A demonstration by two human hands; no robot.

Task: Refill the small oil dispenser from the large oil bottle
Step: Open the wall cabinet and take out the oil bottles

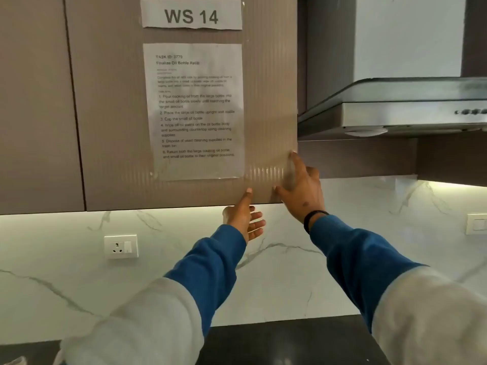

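Marble-veined backsplash (290,272) runs behind a dark desk (276,343), and above it hangs a brown wall cabinet (105,127) with two taped sheets: a "WS 14" label (191,13) and a printed task sheet (196,111) listing the refill steps. A steel range hood (395,109) sits to the right, and a wall socket (121,246) is set in the backsplash lower left.

We have both hands raised to the cabinet door's lower right corner. Our left hand (246,219) is spread, fingers straight and relaxed, its index tip touching the door's bottom edge. Our right hand (300,188) lies flat against the door face near the right edge, fingers extended, clamped on nothing. A dark band (315,219) circles that wrist, and blue sleeves (355,259) cover both arms.

Neither the small oil dispenser nor the large oil bottle shows anywhere in view, so we cannot say where they lie relative to our hands; they may be behind this door or out of frame. We judge the task as barely begun or at a cabinet step: no pouring, capping or wiping is visible, and all of that appears left to do. The likely step in hand is working the door, though whether opening or closing we cannot tell.
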